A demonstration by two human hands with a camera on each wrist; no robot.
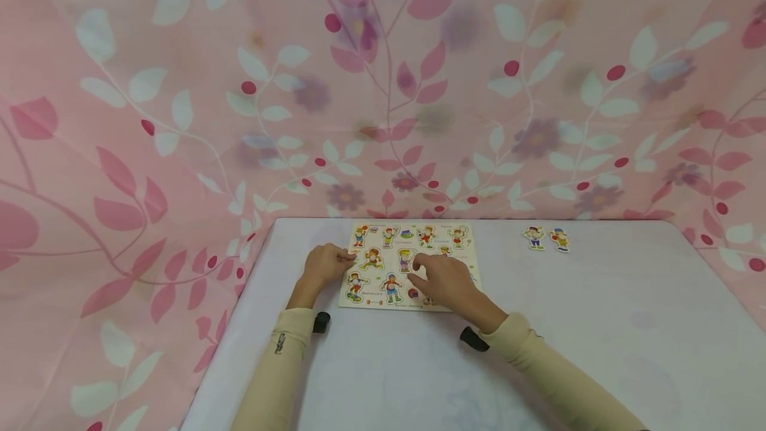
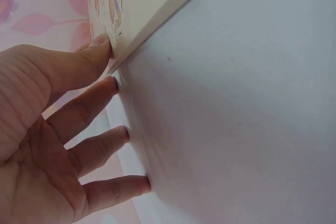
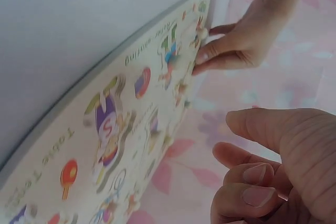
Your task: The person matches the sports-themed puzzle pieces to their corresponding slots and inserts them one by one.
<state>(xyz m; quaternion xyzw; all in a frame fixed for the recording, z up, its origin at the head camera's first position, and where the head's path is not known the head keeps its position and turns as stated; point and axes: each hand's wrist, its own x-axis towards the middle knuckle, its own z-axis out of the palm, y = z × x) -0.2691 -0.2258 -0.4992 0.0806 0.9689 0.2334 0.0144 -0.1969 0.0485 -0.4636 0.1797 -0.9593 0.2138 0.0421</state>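
A wooden puzzle board (image 1: 389, 266) with colourful sports figures lies on the table. At its left edge my left hand (image 1: 326, 263) pinches the rim; the left wrist view shows the thumb on the board's top, the index fingertip at its edge and the other fingertips on the table. Over the board's right half hovers my right hand (image 1: 449, 279), fingers loosely curled, thumb apart, nothing between them. The right wrist view shows a figure-shaped recess (image 3: 108, 127) picturing purple overalls with an "S". My right hand hides part of the board in the head view.
Two loose figure pieces, one in purple overalls (image 1: 534, 238) and one with a blue cap (image 1: 560, 240), lie on the white-covered table (image 1: 598, 324) to the right. Behind hangs a pink floral curtain (image 1: 383, 98). Black wrist devices (image 1: 475, 339) sit under both wrists.
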